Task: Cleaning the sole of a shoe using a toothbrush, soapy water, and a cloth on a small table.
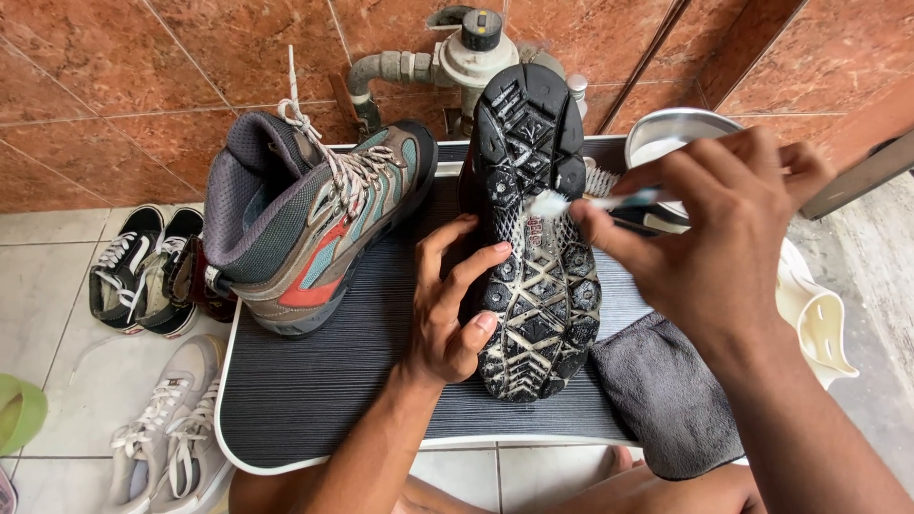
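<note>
Right hand [709, 238], right of centre, pinched a toothbrush [595, 202], its white bristles pressed to the muddy sole of the upturned hiking boot [538, 238] at mid-frame. Left hand [449, 305] curled around that boot's left edge, fingers on the tread, steadying it. Boot stood on the dark ribbed tray table [314, 381] (white rim). Its partner, the grey hiking boot [305, 219], sat upright at left. Grey cloth [666, 400] lay lower right; sneakers [143, 271] on the floor far left.

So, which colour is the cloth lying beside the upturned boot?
Dark grey; the cloth shows best in the head view.
</note>
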